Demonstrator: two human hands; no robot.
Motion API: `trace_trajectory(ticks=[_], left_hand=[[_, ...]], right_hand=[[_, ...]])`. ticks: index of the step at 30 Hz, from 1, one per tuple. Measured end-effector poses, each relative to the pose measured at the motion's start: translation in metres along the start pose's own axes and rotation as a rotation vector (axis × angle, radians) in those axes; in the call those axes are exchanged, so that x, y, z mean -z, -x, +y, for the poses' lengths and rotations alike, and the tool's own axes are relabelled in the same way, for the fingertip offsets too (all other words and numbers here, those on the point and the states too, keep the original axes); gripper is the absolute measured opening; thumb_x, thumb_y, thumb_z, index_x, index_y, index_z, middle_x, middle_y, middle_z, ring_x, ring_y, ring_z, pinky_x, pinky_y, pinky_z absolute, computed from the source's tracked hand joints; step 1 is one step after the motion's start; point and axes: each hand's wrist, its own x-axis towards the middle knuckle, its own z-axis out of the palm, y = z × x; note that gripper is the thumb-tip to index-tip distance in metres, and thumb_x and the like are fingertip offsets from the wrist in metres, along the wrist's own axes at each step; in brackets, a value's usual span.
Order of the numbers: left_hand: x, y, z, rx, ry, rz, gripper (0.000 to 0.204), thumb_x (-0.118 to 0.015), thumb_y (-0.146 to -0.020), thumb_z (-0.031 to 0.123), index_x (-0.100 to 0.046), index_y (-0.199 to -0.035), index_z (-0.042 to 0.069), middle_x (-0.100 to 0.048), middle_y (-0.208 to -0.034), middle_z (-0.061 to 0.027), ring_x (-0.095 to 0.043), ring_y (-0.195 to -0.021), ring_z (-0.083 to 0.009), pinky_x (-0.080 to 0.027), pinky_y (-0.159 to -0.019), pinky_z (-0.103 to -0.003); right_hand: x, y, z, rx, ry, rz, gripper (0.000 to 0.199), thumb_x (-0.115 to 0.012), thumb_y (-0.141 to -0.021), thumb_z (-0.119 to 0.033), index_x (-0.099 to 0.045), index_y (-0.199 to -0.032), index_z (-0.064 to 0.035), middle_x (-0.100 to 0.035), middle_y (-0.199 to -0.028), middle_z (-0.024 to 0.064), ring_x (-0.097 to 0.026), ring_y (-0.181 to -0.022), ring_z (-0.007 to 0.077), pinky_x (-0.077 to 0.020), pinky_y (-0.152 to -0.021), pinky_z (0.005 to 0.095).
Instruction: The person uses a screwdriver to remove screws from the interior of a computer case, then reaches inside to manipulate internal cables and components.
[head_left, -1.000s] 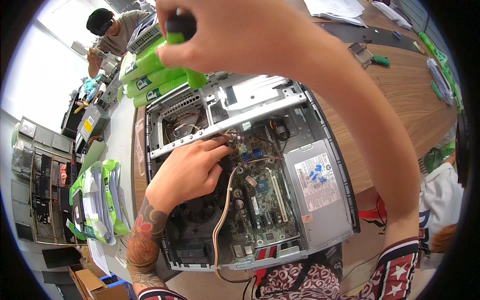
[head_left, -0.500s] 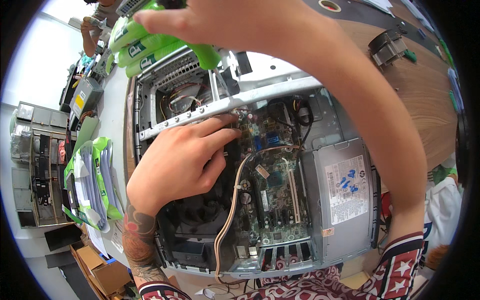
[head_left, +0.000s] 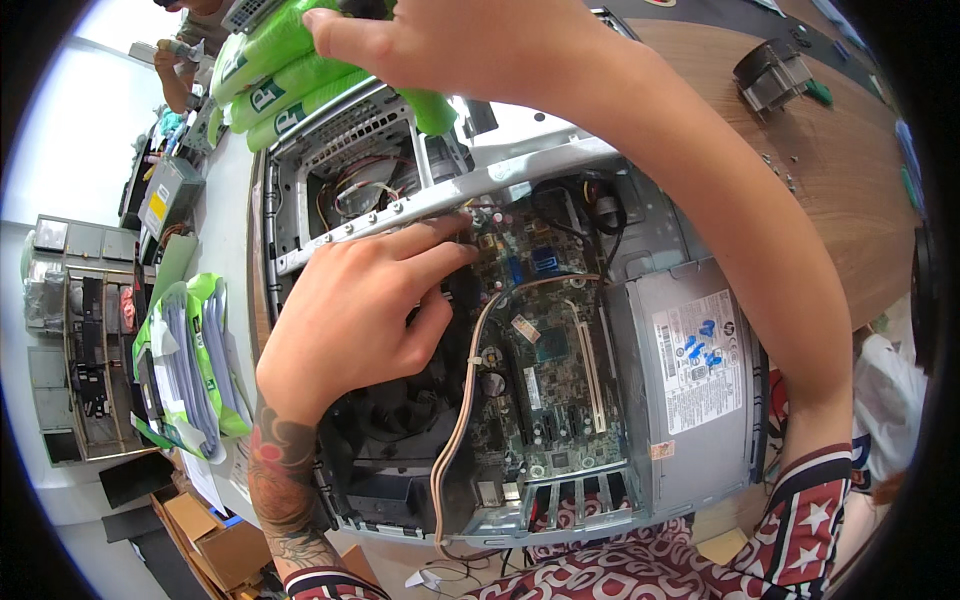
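Note:
An opened desktop computer case (head_left: 400, 219) lies in front of me, with its green circuit board (head_left: 550, 345) exposed. My left hand (head_left: 365, 310) reaches over the black fan housing (head_left: 400, 420). Its first two fingers are stretched out, their tips touching down at the board's far left edge, just under the metal crossbar (head_left: 480, 190); what lies under the tips is hidden. Above the far part of the case, my right hand (head_left: 430, 45) is closed round a screwdriver with a green handle (head_left: 432, 112), its upper part largely covered by the hand. The screwdriver's tip cannot be made out.
A silver power supply (head_left: 695, 370) fills the case's right side, and a beige cable (head_left: 462, 430) crosses the board. Green packages (head_left: 270, 95) are stacked behind the case. At the right stand a cooling fan (head_left: 770, 75) and loose screws (head_left: 788, 172). Another person (head_left: 180, 80) is at the far left.
The view has shifted slightly. My right hand and the green handle sit a little farther right over the case, and the left fingertips stay at the same spot. Loose screws at the right now show.

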Motion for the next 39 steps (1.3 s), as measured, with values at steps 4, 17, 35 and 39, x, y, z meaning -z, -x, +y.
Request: trace_trajectory(ticks=[4,17,35,39], left_hand=[[0.002,0.0,0.002,-0.005,-0.027,-0.014,0.039,-0.058,-0.072,0.003,-0.072,-0.108,0.004,-0.069,-0.121,-0.0128,-0.069,-0.091,-0.0363,-0.056,-0.08,-0.042],[0.002,0.003,-0.001,0.006,0.0,-0.018,0.038,-0.058,-0.073,0.004,-0.072,-0.109,0.005,-0.068,-0.123,-0.0112,-0.069,-0.095,-0.0349,-0.056,-0.083,-0.04],[0.0,0.0,0.002,0.007,-0.038,0.024,0.038,-0.059,-0.07,0.005,-0.076,-0.104,0.005,-0.071,-0.119,-0.0128,-0.07,-0.09,-0.0335,-0.057,-0.081,-0.04],[0.001,0.0,0.002,-0.002,-0.035,0.031,0.036,-0.059,-0.071,0.006,-0.076,-0.103,0.005,-0.071,-0.119,-0.0128,-0.071,-0.09,-0.0333,-0.056,-0.081,-0.04]], right_hand=[[-0.024,-0.004,0.017,-0.067,0.099,0.089,0.044,-0.06,-0.093,-0.03,-0.065,-0.073,0.0084,-0.063,-0.063,0.0275,-0.067,-0.062,0.0419,-0.0563,-0.064,0.0455],[-0.005,0.005,0.022,0.0,-0.136,0.257,0.038,-0.056,-0.095,-0.024,-0.062,-0.077,0.008,-0.063,-0.062,0.0199,-0.064,-0.055,0.0264,-0.05,-0.055,0.0395],[-0.027,-0.004,0.049,-0.059,-0.009,0.088,0.046,-0.055,-0.094,-0.037,-0.07,-0.1,0.0058,-0.067,-0.069,0.0224,-0.07,-0.07,0.0356,-0.0563,-0.073,0.042],[-0.037,0.0,0.051,0.081,-0.017,0.141,0.044,-0.057,-0.094,-0.038,-0.07,-0.093,0.0038,-0.065,-0.065,0.0231,-0.069,-0.067,0.0366,-0.0553,-0.069,0.0433]])
